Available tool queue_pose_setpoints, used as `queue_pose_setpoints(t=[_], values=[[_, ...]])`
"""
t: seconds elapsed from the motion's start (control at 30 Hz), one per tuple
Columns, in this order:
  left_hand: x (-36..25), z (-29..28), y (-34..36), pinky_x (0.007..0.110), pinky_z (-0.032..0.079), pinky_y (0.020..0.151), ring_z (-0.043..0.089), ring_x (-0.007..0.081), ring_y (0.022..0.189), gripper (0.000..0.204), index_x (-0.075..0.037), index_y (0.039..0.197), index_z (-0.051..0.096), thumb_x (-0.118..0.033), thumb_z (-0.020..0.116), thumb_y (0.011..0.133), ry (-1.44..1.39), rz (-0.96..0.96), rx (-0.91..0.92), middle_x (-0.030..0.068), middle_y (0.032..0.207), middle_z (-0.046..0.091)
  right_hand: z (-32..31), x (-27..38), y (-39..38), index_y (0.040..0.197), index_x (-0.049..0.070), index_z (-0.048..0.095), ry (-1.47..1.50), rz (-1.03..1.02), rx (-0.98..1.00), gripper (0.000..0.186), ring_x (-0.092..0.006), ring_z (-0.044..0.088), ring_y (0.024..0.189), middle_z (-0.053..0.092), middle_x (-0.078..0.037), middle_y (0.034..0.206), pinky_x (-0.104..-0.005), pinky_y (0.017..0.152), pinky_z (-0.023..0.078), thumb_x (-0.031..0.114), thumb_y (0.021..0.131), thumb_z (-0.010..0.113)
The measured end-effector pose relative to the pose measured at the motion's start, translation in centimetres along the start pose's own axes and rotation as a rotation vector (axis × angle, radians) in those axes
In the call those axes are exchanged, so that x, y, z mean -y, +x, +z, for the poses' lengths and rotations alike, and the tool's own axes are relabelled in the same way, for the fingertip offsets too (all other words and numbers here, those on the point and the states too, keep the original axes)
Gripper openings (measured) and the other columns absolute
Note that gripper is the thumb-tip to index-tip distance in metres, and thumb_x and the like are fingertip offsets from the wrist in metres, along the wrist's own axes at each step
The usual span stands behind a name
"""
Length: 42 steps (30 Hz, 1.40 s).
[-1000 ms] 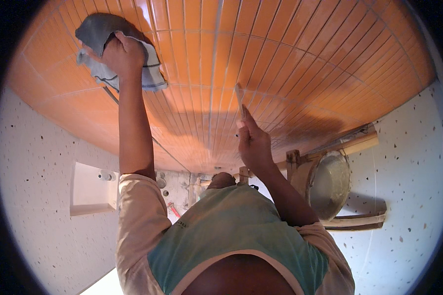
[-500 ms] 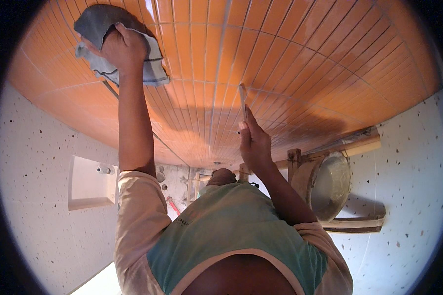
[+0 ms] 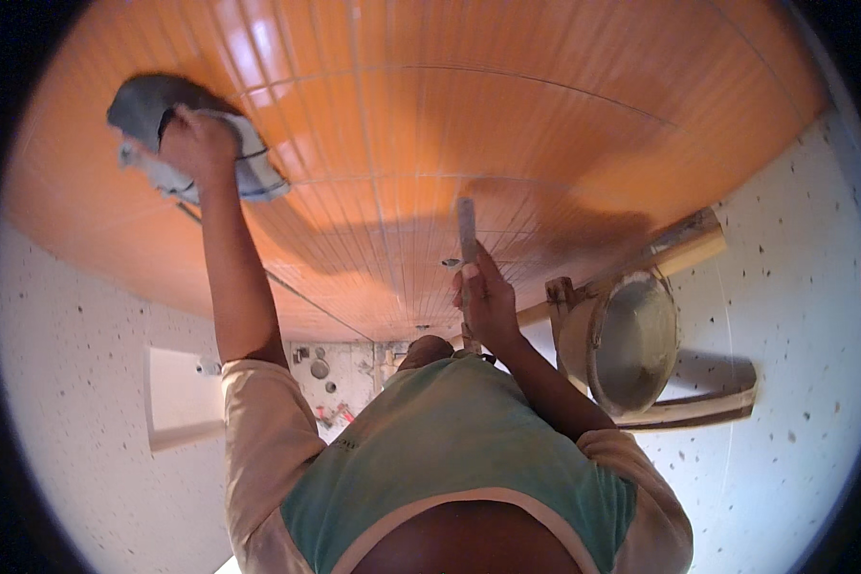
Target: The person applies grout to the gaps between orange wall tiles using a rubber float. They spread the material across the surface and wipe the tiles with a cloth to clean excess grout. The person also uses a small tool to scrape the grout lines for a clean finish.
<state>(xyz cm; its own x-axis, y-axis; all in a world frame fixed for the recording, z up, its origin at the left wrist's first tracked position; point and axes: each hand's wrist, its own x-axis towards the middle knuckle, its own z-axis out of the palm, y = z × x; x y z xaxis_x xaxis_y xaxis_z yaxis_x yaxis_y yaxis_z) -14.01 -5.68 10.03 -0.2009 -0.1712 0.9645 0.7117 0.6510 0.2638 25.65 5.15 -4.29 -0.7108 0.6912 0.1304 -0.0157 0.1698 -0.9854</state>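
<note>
One grey cloth [image 3: 177, 143], bunched under the left hand [image 3: 193, 142], fingers closed over it, pressed flat against the orange tiled wall [image 3: 545, 115] at upper left. One narrow flat tool [image 3: 466, 234], upright against the tiles, gripped at its lower end by the right hand [image 3: 486, 301], fingers wrapped shut. One round bucket [image 3: 622, 344] with grey contents near the right arm, beside wooden planks [image 3: 684, 249]. Speckled white floor [image 3: 794, 383] around.
</note>
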Motion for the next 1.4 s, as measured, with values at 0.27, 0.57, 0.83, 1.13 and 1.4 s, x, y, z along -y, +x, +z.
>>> queue_pose_setpoints(t=[0.27,0.57,0.83,1.13,1.4], values=[[2.1,1.2,-0.3,0.058,0.025,0.099,0.051,0.0536,0.086,0.042,0.012,0.073,0.062,-0.020,0.040,0.091,-0.115,-0.219,0.162,0.0353,0.086,0.059,-3.9,3.9,-1.0,0.146,0.007,0.029,-0.070,-0.110,-0.163,0.049,-0.0067,0.047,0.059,0.048,0.000,0.074,-0.0234,0.056,0.044,0.016,0.100,0.041],[-0.4,0.4,0.1,0.057,0.040,0.057,0.054,0.0529,0.064,0.048,0.013,0.067,0.056,-0.027,0.040,0.089,-0.113,-0.190,0.055,0.0346,0.066,0.056,-4.3,1.3,0.3,0.139,0.007,0.037,-0.212,-0.057,-0.193,0.042,-0.0343,0.065,0.080,0.063,-0.020,0.090,-0.0399,0.069,0.051,0.020,0.099,0.042],[1.3,0.8,0.4,0.057,0.037,0.060,0.050,0.0524,0.066,0.053,0.013,0.065,0.053,-0.028,0.037,0.094,-0.092,-0.115,0.065,0.0356,0.069,0.054,-3.3,-6.2,2.2,0.117,0.001,0.047,-0.258,-0.102,-0.240,0.028,-0.0373,0.064,0.071,0.061,-0.021,0.075,-0.0452,0.062,0.049,0.021,0.098,0.043],[1.9,1.2,0.4,0.059,0.034,0.074,0.049,0.0517,0.070,0.053,0.014,0.068,0.054,-0.026,0.034,0.097,-0.114,-0.150,0.100,0.0350,0.073,0.056,-2.5,-7.2,3.4,0.110,0.001,0.047,-0.328,-0.148,-0.296,0.024,-0.0414,0.063,0.073,0.062,-0.023,0.080,-0.0495,0.064,0.049,0.020,0.096,0.045],[3.1,1.0,-0.2,0.056,0.038,0.070,0.049,0.0509,0.071,0.043,0.017,0.076,0.051,-0.022,0.039,0.089,-0.165,-0.215,0.104,0.0360,0.078,0.055,-2.4,-7.3,2.9,0.111,0.001,0.048,-0.371,-0.130,-0.277,0.024,-0.0400,0.063,0.080,0.062,-0.023,0.084,-0.0485,0.069,0.050,0.019,0.094,0.048]])
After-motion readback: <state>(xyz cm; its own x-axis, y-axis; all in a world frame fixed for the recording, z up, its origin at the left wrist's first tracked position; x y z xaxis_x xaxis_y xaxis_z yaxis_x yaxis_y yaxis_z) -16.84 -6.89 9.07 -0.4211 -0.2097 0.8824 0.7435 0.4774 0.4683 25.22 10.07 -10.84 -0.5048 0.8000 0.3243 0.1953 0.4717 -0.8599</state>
